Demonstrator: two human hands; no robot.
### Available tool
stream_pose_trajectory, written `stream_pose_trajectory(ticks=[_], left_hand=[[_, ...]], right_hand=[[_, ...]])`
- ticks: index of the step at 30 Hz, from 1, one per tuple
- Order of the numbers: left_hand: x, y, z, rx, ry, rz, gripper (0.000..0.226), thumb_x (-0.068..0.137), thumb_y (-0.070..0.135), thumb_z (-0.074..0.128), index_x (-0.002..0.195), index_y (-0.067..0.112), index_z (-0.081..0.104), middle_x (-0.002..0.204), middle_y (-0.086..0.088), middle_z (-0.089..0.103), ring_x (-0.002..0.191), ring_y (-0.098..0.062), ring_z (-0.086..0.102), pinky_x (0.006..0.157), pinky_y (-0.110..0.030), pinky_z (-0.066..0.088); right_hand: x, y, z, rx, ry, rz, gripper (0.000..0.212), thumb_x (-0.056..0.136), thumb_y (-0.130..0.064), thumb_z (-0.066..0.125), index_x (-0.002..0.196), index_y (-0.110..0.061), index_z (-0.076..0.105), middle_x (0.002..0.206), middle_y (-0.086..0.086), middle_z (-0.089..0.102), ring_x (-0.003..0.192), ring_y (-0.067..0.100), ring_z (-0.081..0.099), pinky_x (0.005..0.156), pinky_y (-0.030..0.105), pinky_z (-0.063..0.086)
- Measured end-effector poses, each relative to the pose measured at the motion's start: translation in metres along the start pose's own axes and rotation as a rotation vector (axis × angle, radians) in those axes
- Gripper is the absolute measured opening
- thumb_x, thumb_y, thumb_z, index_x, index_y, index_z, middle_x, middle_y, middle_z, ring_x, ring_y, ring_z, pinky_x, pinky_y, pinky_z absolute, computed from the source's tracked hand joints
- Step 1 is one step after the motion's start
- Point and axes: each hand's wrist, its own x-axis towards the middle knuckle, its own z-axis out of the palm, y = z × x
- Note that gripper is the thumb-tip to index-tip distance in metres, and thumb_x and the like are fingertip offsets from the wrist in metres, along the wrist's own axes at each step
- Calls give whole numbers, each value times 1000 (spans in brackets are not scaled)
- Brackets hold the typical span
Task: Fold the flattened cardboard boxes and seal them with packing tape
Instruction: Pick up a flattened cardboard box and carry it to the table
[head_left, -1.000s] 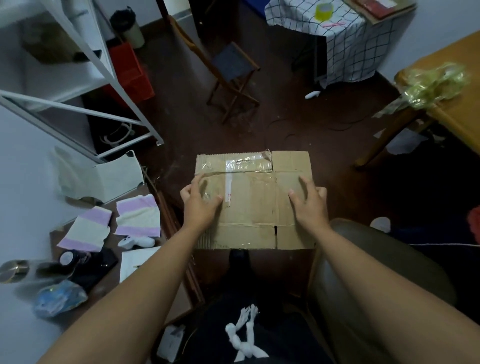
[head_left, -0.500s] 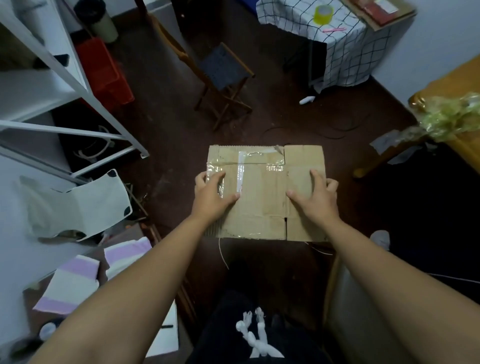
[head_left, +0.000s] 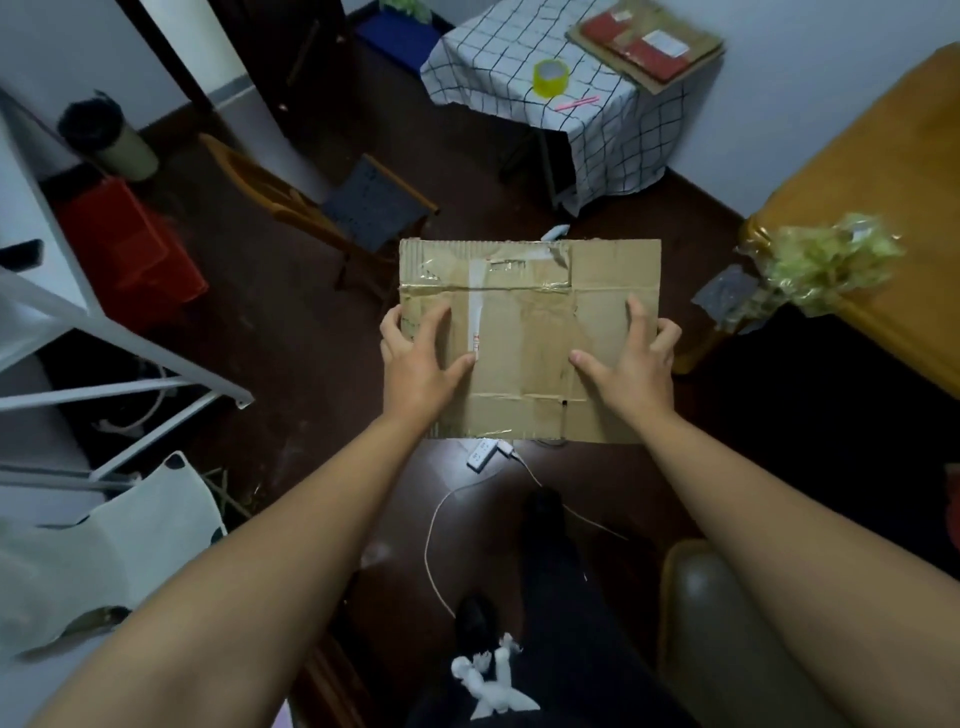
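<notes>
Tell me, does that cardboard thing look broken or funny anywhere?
Yes. The flattened brown cardboard box still wears old clear tape, and a torn white label peels near its top edge. Both hands grip its sides: left hand, right hand.

My left hand (head_left: 418, 358) and right hand (head_left: 631, 364) grip the flattened cardboard box (head_left: 530, 338) by its side edges, above the floor (head_left: 311, 322); tape roll (head_left: 550, 78) on checkered bench (head_left: 602, 104) beyond.

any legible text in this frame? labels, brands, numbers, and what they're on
None can be read.
Flattened cardboard box: small red marks on the white tape strip, too blurred to read.
Red items on the checked table: pale labels, too small to read.
Yellow tape roll: no print visible.
</notes>
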Motion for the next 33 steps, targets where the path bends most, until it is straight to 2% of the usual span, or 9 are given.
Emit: stream_pose_trajectory(ticks=[4,18,27,33], left_hand=[[55,31,21,59,-27,4,66,79,38,77,137,40,46,153,-12,13,138,-35,25,114,-45,30],[204,81,31,144,-42,4,65,82,41,74,138,42,41,156,-9,8,140,-34,23,112,-49,32],[334,51,42,105,-99,54,66,81,41,74,138,40,39,154,-7,10,136,-35,26,112,-50,34],[447,10,31,83,-186,28,69,82,41,73,142,36,39,154,-12,9,137,-38,24,112,-48,31]], right_hand=[[59,12,-6,11,-76,44,101,79,-53,74,151,-40,6,150,12,10,137,39,29,103,50,40],[203,-36,-21,42,-76,39,100,81,-53,72,154,-35,6,151,15,10,134,43,32,100,49,42],[298,-88,17,-12,-31,96,96,81,-54,71,152,-36,7,151,14,9,135,43,30,101,53,41],[372,-158,65,-70,-40,178,96,81,-54,71,151,-38,7,151,14,9,134,42,31,102,52,40]])
